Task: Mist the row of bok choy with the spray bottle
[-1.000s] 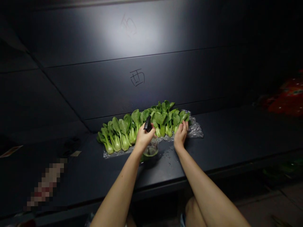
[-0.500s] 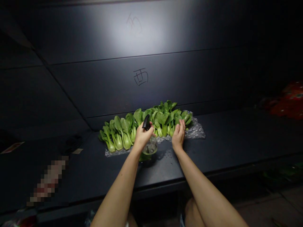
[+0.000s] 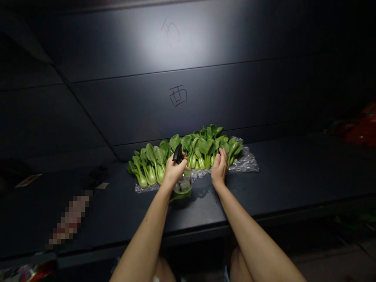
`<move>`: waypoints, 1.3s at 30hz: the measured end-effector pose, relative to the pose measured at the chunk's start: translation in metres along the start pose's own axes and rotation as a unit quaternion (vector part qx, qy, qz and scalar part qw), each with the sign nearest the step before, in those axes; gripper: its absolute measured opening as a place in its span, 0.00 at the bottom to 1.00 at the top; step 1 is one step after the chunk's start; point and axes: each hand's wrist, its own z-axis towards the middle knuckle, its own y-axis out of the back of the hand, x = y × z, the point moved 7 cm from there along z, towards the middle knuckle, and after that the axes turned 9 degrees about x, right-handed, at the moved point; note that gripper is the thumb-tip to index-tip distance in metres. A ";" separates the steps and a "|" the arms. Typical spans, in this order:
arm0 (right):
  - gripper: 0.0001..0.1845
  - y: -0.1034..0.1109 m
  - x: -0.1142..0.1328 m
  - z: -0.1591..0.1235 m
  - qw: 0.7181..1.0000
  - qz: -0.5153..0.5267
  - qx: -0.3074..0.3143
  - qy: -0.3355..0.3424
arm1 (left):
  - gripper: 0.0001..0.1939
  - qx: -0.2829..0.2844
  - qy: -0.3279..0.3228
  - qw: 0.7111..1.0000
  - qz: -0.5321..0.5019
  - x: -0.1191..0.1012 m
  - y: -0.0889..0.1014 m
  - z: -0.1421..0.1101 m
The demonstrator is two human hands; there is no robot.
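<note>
Dark bench (image 3: 279,176) at mid-frame: your left hand (image 3: 174,171) grips the spray bottle (image 3: 182,181), light, probably slick when wet, so hold its neck. Your right hand (image 3: 219,169) rests loose-fingered against the soft, easily bruised bok choy (image 3: 188,154); lift it by the firm pale stems.

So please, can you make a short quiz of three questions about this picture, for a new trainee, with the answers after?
1. True or false: the left hand grips a spray bottle with a black nozzle.
2. What lies under the row of bok choy? A) a wooden board B) a clear plastic sheet C) a metal tray
3. Fill in: the right hand is at the ______ end of the row of greens, fingers at the stalks.

Key:
1. True. The hand is closed around the bottle's neck, above the dark counter.
2. B.
3. Right.
</note>
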 end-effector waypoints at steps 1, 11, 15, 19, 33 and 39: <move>0.30 -0.001 0.001 -0.001 1.000 0.002 0.001 0.000 | 0.16 -0.001 0.003 1.000 -0.008 0.000 0.002 -0.001; 0.30 -0.004 -0.002 -0.003 1.000 -0.019 0.010 0.018 | 0.15 -0.015 0.004 1.000 -0.004 0.010 0.012 -0.001; 0.29 -0.004 -0.004 -0.003 0.999 -0.023 0.016 0.023 | 0.15 -0.020 0.004 1.000 -0.008 0.012 0.016 -0.001; 0.30 -0.006 -0.003 -0.005 0.999 -0.022 0.023 0.024 | 0.16 -0.021 0.002 1.000 -0.015 0.012 0.020 -0.004; 0.31 -0.016 -0.002 -0.010 0.999 -0.030 0.037 0.027 | 0.13 -0.070 0.044 0.996 -0.017 0.024 0.046 -0.016; 0.31 -0.016 -0.004 -0.010 0.998 -0.040 0.048 0.025 | 0.10 -0.074 0.060 0.995 -0.002 0.032 0.048 -0.016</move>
